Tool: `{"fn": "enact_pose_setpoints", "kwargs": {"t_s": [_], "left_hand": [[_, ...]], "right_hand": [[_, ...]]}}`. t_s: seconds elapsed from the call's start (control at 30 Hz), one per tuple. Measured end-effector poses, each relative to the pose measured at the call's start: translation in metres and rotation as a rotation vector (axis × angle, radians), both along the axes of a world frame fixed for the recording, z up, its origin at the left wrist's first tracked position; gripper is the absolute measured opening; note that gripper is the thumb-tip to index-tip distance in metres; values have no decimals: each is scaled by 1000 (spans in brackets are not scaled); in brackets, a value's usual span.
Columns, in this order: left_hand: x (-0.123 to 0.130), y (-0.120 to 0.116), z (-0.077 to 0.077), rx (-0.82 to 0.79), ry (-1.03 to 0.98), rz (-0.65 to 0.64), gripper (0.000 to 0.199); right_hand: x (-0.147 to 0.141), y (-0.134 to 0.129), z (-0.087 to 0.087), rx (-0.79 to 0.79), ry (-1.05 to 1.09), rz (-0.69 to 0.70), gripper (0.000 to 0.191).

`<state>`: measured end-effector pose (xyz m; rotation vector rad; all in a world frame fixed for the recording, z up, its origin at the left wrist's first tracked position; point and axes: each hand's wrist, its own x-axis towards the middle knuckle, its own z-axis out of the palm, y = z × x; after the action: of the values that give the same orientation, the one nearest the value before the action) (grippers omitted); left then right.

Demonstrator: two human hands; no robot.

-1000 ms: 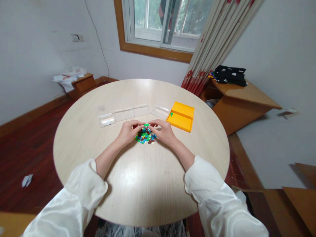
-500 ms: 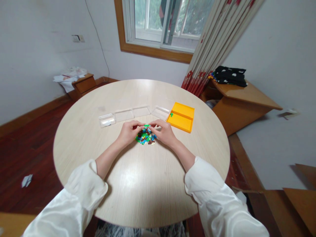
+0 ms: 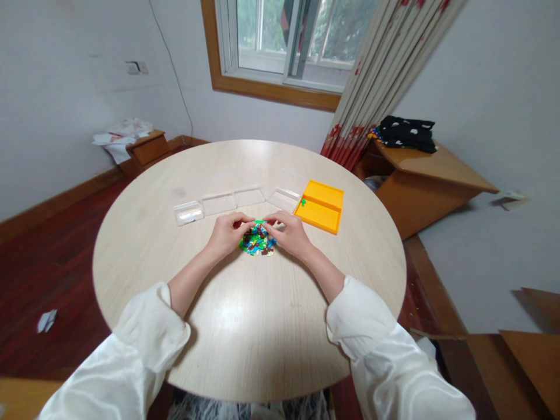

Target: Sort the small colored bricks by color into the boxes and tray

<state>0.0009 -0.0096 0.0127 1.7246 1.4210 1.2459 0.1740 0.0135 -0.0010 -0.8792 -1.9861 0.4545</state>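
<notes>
A small green piece (image 3: 259,221) is pinched between my two hands, just over the far side of a pile of small bricks (image 3: 257,242). The pile mixes green, blue, brown, white and yellow bricks. My left hand (image 3: 228,233) grips the piece's left end with thumb and forefinger. At its right end, my right hand (image 3: 289,232) holds it in the same kind of pinch. The fingertips partly cover the piece and the back of the pile.
Several clear plastic trays (image 3: 219,203) stand in an arc behind the hands. An open yellow case (image 3: 321,217) with a small green piece (image 3: 303,203) in it lies to their right. All rest on a round wooden table (image 3: 254,326).
Both hands keep their pinch on the green piece, with almost no movement. The whole view has shifted very slightly.
</notes>
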Motion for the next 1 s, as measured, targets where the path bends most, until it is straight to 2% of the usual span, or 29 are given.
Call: {"fn": "enact_pose_setpoints", "kwargs": {"t_s": [0.53, 0.6, 0.7, 0.8, 0.9, 1.0], "left_hand": [[2, 1, -3, -5, -15, -31, 15], [2, 2, -3, -20, -27, -13, 17], [2, 2, -3, -30, -46, 18, 18], [3, 2, -2, -37, -62, 24, 18], [3, 1, -2, -43, -74, 17, 18], [3, 1, -1, -58, -92, 11, 17]], "right_hand": [[0, 0, 4, 71, 9, 48, 10], [11, 7, 7, 100, 26, -32, 11], [38, 24, 9, 133, 62, -249, 11], [69, 43, 5, 89, 34, -486, 14], [88, 55, -5, -61, -81, -577, 11], [92, 57, -11, -194, -162, -590, 11]]}}
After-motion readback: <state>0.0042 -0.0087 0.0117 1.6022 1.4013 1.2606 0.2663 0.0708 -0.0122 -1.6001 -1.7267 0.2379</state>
